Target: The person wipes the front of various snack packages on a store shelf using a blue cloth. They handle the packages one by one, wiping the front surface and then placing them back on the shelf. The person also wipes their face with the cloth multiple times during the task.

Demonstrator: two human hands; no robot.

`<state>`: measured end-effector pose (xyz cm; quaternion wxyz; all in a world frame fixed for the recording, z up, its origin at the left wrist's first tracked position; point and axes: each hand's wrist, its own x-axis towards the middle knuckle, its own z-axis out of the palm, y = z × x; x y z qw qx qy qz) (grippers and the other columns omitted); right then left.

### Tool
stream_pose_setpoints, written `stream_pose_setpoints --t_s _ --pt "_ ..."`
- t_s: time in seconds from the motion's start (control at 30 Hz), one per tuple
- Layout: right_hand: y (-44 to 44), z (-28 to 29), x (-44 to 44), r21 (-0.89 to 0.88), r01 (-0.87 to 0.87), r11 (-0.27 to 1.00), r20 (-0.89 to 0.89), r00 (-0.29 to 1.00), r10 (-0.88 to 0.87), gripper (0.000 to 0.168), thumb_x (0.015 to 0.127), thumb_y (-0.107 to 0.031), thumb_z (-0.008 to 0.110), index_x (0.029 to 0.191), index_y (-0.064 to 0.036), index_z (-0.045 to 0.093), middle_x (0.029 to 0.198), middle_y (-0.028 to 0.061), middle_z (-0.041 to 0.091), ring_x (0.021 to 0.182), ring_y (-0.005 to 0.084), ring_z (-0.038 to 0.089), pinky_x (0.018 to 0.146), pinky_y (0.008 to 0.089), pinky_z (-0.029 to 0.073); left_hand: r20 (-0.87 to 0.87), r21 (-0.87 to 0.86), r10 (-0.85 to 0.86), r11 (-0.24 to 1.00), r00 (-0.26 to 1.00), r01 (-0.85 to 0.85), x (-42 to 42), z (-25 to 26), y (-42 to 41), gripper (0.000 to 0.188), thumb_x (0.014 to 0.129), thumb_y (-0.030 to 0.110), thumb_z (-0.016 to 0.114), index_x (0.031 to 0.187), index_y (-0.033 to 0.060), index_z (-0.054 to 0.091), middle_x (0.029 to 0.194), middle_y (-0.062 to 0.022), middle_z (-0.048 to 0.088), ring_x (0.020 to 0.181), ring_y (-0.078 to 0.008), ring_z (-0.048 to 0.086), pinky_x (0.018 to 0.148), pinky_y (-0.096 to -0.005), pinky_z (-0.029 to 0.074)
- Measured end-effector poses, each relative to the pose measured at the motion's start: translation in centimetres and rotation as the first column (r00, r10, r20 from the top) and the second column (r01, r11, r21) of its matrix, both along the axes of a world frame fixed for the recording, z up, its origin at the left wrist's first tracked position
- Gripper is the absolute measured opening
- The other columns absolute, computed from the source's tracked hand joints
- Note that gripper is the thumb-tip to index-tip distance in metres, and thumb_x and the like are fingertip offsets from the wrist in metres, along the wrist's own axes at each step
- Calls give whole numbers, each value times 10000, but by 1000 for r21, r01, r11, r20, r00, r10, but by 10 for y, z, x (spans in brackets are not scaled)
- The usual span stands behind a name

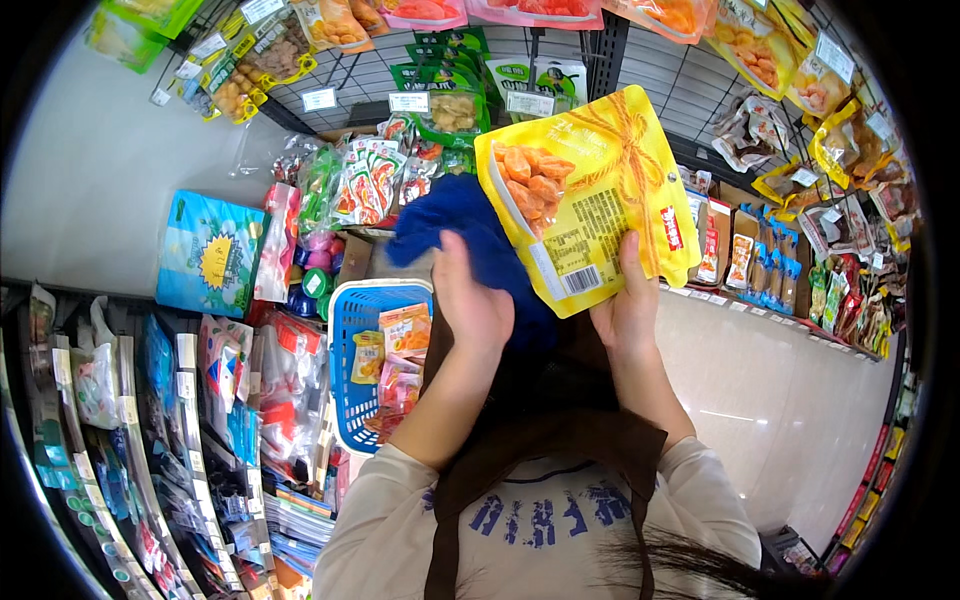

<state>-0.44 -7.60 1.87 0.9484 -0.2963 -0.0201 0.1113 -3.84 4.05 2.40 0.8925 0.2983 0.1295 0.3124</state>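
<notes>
A yellow snack pouch [600, 195] with a picture of dried orange fruit is raised in front of me, its barcode side facing up. My right hand [626, 307] grips it at the lower edge, thumb on the printed face. A dark blue cloth [472, 240] is in my left hand [472, 307], bunched beyond the palm and partly hidden by it. The cloth's right side reaches the pouch's left edge; whether they touch, I cannot tell. Below and left of the cloth stands a blue plastic basket [341, 375] with a white rim, holding several small snack packs [405, 330].
Beyond my hands, a wire rack [652, 67] carries hanging snack pouches. Boxed snacks [742, 247] line a low shelf at right. On the left are a blue carton [210, 251] with a price burst and shelves of packaged goods [187, 435]. Pale floor [750, 390] shows at right.
</notes>
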Motion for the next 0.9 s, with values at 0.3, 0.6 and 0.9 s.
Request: stream_pose_setpoints --t_s 0.3,0.6,0.9 --pt "4 0 4 -38 -6 999 -34 999 5 401 820 -180 458 1168 -45 313 1120 69 431 1025 180 425 840 331 375 -43 2 -90 996 995 90 -7 -12 -9 256 838 226 407 986 25 464 973 -52 517 894 -128 491 773 -269 387" --pt "11 -11 0 -168 127 978 -46 990 -136 387 807 -148 485 1151 -37 346 1114 63 434 1000 163 431 845 307 363 -213 101 -185 972 959 210 -24 -32 -27 226 819 205 455 934 15 497 930 -54 534 835 -138 516 737 -280 413" --pt "7 -33 -7 -438 -59 897 199 967 161 361 795 -164 516 1104 -13 406 1071 73 476 991 143 431 846 263 339 33 169 -144 976 989 137 -10 -19 39 391 844 293 366 1128 24 380 1131 -78 443 1049 -193 417 904 -336 294"
